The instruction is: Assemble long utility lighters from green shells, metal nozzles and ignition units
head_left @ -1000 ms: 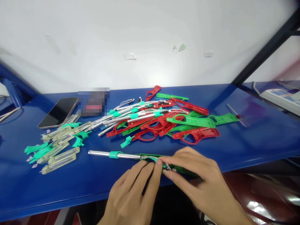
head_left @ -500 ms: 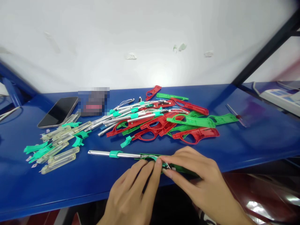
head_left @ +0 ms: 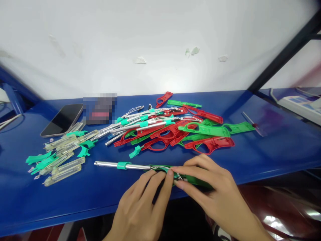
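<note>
A green plastic shell half (head_left: pixel 198 181) lies at the front edge of the blue table, under both hands. From its left end a silver metal tube (head_left: pixel 137 166) with a teal ring (head_left: pixel 122 165) points left. My left hand (head_left: pixel 145 201) grips the shell, its fingertips along the near side. The fingers of my right hand (head_left: pixel 213 187) pinch at the thin white wires and a small black part (head_left: pixel 179 179) inside the shell. The two index fingertips nearly touch over a teal piece, which they partly hide.
Behind lie red shells (head_left: pixel 213 144), green shells (head_left: pixel 208 130) and several metal tubes (head_left: pixel 130 126) in a heap. Clear lighter tanks (head_left: pixel 65 170) and teal triggers (head_left: pixel 40 158) sit left, near a phone (head_left: pixel 62 119). A screwdriver (head_left: pixel 255 125) is at right.
My right hand's outer fingers have lifted and shifted slightly left, showing more of the green shell. My left hand has barely moved.
</note>
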`<state>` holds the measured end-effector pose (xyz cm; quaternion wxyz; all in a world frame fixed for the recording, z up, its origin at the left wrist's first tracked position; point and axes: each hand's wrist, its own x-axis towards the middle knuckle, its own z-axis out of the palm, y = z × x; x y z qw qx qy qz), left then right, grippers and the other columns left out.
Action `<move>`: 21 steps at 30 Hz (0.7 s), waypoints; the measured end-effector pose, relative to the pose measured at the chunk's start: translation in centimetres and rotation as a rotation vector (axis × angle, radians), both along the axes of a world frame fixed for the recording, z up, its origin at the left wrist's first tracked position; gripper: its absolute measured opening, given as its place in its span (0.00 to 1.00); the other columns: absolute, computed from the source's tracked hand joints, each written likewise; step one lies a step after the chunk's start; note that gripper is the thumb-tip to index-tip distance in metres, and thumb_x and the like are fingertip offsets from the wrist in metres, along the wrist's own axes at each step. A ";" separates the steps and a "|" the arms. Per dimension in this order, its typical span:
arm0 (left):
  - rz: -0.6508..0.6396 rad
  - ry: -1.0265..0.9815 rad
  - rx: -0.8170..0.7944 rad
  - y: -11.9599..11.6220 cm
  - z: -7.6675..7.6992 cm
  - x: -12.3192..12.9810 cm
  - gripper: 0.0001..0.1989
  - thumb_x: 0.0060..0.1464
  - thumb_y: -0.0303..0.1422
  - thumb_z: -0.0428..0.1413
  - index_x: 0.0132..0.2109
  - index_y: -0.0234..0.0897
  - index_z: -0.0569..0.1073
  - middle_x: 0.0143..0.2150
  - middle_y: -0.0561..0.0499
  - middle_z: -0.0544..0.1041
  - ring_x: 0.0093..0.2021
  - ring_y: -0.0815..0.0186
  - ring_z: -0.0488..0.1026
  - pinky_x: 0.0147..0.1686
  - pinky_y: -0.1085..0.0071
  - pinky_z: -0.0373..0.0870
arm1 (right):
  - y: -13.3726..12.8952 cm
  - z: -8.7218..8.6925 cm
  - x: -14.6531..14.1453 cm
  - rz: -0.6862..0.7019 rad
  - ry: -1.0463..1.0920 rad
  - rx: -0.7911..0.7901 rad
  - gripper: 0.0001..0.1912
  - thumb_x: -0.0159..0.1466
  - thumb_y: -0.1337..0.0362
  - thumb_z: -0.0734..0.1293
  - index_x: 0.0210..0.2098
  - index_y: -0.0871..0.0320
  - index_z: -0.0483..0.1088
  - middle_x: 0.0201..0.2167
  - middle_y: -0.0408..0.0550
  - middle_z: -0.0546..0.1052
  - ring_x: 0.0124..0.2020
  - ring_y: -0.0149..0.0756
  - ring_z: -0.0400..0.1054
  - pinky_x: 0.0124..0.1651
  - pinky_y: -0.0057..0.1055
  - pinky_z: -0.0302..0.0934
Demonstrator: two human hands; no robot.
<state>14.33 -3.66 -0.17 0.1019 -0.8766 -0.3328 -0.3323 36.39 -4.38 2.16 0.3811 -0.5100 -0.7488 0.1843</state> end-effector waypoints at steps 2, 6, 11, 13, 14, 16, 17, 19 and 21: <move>-0.002 -0.009 -0.006 0.1 0.0 0.1 0.20 0.68 0.19 0.50 0.62 0.30 0.76 0.51 0.44 0.81 0.53 0.58 0.77 0.50 0.66 0.77 | 0.0 -0.2 0.1 0.008 0.016 -0.015 0.11 0.70 0.62 0.74 0.51 0.41 0.80 0.40 0.39 0.81 0.40 0.34 0.76 0.55 0.36 0.69; 0.004 -0.021 -0.003 0.1 0.2 0.3 0.20 0.66 0.18 0.50 0.61 0.31 0.76 0.52 0.42 0.80 0.52 0.59 0.78 0.46 0.67 0.79 | 0.0 -0.4 0.2 0.020 0.049 -0.023 0.12 0.69 0.63 0.75 0.50 0.41 0.80 0.40 0.37 0.82 0.40 0.34 0.76 0.54 0.35 0.68; 0.002 0.001 -0.024 -0.4 1.0 0.4 0.16 0.69 0.25 0.53 0.60 0.29 0.76 0.55 0.39 0.80 0.54 0.58 0.79 0.50 0.65 0.81 | 0.1 0.0 0.5 0.040 0.074 -0.073 0.14 0.68 0.63 0.76 0.50 0.38 0.79 0.41 0.32 0.84 0.41 0.31 0.77 0.57 0.34 0.65; 0.015 0.015 -0.035 -0.5 1.2 0.4 0.16 0.69 0.25 0.52 0.60 0.30 0.76 0.55 0.40 0.81 0.54 0.59 0.79 0.53 0.65 0.80 | 0.0 0.3 0.7 0.048 0.093 -0.115 0.12 0.70 0.62 0.74 0.51 0.37 0.79 0.42 0.33 0.84 0.42 0.32 0.77 0.56 0.34 0.66; 0.016 0.021 -0.032 -0.5 1.2 0.4 0.16 0.70 0.25 0.51 0.60 0.30 0.76 0.55 0.40 0.81 0.55 0.59 0.79 0.53 0.65 0.80 | 0.0 0.4 0.8 0.047 0.102 -0.133 0.11 0.71 0.61 0.73 0.50 0.38 0.79 0.42 0.34 0.85 0.42 0.33 0.77 0.55 0.34 0.66; 0.017 0.030 -0.020 -0.4 1.0 0.5 0.17 0.69 0.25 0.51 0.60 0.30 0.76 0.55 0.40 0.81 0.55 0.58 0.79 0.53 0.65 0.80 | 0.0 0.6 0.9 0.050 0.114 -0.151 0.09 0.73 0.61 0.71 0.49 0.39 0.80 0.42 0.35 0.85 0.42 0.33 0.77 0.55 0.34 0.66; 0.014 0.032 -0.011 -0.4 0.9 0.4 0.17 0.69 0.25 0.51 0.60 0.30 0.76 0.56 0.40 0.81 0.55 0.58 0.79 0.52 0.65 0.80 | 0.0 0.7 1.0 0.052 0.116 -0.153 0.08 0.73 0.61 0.71 0.48 0.39 0.80 0.41 0.35 0.85 0.41 0.33 0.77 0.55 0.34 0.67; 0.015 0.035 0.005 -0.3 0.7 0.4 0.17 0.69 0.25 0.51 0.60 0.30 0.77 0.56 0.41 0.80 0.56 0.58 0.78 0.51 0.65 0.80 | 0.1 0.7 1.0 0.052 0.113 -0.152 0.07 0.73 0.61 0.71 0.46 0.40 0.81 0.40 0.35 0.85 0.41 0.34 0.78 0.56 0.34 0.67; 0.016 0.038 0.009 -0.3 0.7 0.3 0.17 0.69 0.25 0.51 0.61 0.30 0.77 0.56 0.41 0.80 0.56 0.58 0.78 0.51 0.65 0.80 | 0.1 0.6 1.0 0.048 0.106 -0.151 0.06 0.73 0.60 0.70 0.46 0.41 0.81 0.40 0.36 0.85 0.41 0.35 0.78 0.57 0.35 0.68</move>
